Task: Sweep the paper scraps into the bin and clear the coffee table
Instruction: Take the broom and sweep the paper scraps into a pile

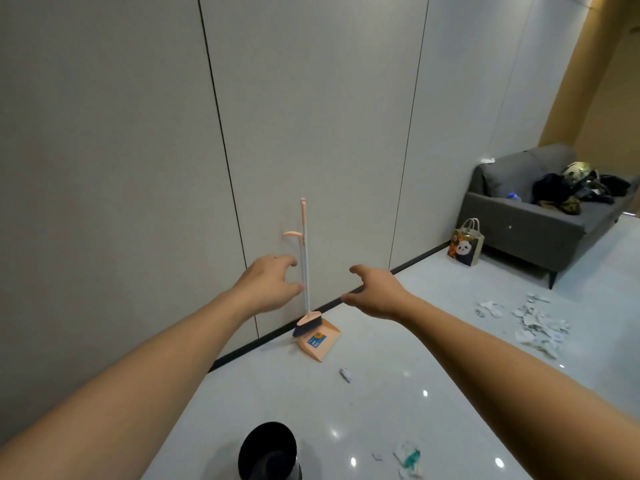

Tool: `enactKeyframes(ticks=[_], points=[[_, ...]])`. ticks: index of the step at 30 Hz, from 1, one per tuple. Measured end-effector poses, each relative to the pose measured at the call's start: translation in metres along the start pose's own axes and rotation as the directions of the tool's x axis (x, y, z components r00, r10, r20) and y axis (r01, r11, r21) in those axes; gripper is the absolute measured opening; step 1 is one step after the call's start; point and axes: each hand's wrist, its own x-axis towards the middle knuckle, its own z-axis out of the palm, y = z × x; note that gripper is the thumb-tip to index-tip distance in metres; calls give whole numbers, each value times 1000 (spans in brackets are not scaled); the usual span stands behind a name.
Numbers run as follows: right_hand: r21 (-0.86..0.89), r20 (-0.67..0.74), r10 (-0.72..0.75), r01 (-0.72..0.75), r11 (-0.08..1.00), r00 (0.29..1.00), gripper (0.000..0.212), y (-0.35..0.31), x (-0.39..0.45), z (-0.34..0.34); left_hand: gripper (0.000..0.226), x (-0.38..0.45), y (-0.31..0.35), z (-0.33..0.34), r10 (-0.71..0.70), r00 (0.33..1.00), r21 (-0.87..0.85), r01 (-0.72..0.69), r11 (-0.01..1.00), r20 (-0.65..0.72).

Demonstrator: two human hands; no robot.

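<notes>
While both arms reach toward frame centre, the left hand (268,282) spreads its grip beside the broom (304,271) handle, holding nothing; the right hand (375,292) is likewise spread and empty. Paper scraps (530,323) litter the floor (415,393) at right, the bin (270,452) at bottom centre.

Grey sofa (540,216) at right, heaped with dark clothes (568,190) — panda gift bag (465,245) on floor beside it.

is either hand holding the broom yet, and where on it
Nothing is held. The left hand reaches with spread fingers beside the broom pole, not closed round it; the right hand is open in the air.
</notes>
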Motion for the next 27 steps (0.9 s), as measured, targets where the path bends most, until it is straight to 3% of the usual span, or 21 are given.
enactKeyframes(ticks=[4, 11, 15, 19, 27], points=[[-21, 83, 27, -26, 999, 996, 78, 20, 81, 18, 61, 78, -17, 34, -3, 998, -9, 3, 1000, 57], [46, 84, 39, -43, 998, 996, 75, 36, 247, 45, 60, 243, -69, 69, -14, 1000, -40, 15, 999, 21], [43, 159, 52, -60, 997, 986, 75, 44, 341, 54, 59, 339, -99, 79, -54, 995, -47, 58, 997, 84], [68, 137, 92, -102, 992, 986, 72, 60, 434, 54, 56, 426, -135, 84, -70, 994, -70, 77, 995, 89], [41, 285, 182, -202, 979, 941, 71, 83, 555, 110, 61, 523, -210, 115, -130, 975, -39, 139, 989, 178]])
